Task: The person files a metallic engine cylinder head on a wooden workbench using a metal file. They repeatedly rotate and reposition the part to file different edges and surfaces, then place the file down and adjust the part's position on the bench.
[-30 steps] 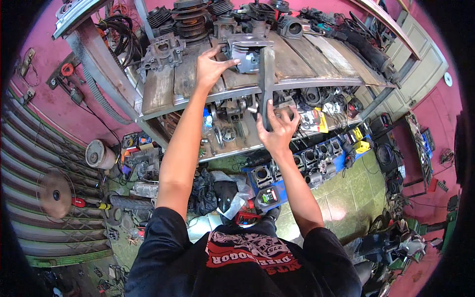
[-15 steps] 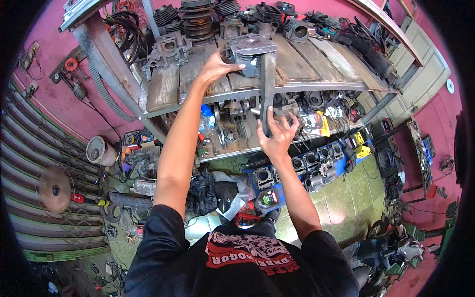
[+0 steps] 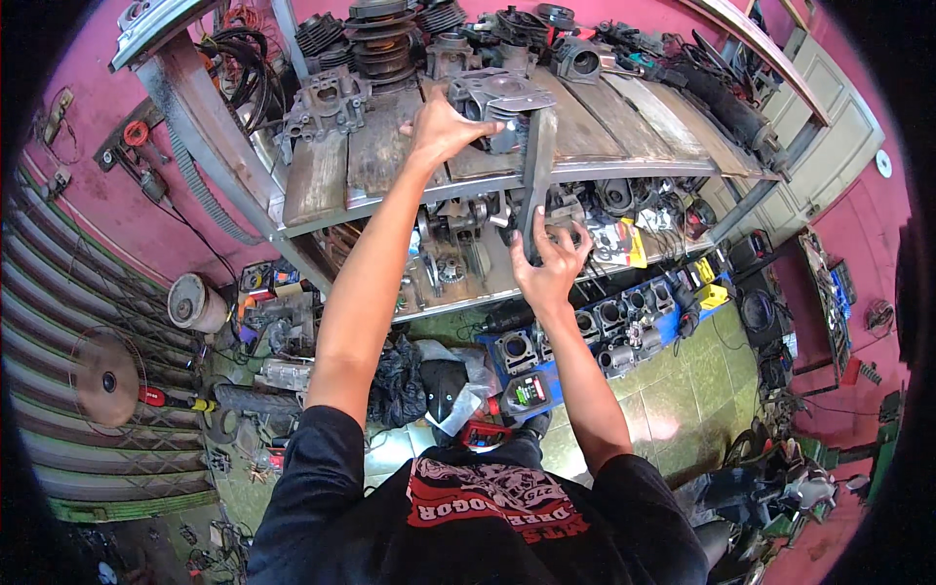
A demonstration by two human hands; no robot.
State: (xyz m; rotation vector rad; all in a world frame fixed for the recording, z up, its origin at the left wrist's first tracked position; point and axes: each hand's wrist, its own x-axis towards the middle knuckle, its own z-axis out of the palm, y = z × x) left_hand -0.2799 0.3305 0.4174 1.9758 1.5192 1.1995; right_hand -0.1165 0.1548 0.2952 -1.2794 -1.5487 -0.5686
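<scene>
Finned metal engine part [image 3: 499, 95]: located above the front of the plank tabletop [image 3: 375, 156], held by the left hand [image 3: 444, 130]. Right hand [image 3: 548, 268] grasps a flat grey bar [image 3: 539, 156], upper end beside the part. Behind: stacked round finned parts [image 3: 381, 44].

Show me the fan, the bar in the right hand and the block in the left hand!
Fan [image 3: 108, 381]: head view, on its dark hub.
Bar [image 3: 536, 174]: head view, on the middle of its long face.
Block [image 3: 507, 96]: head view, on its grey upper part.
</scene>
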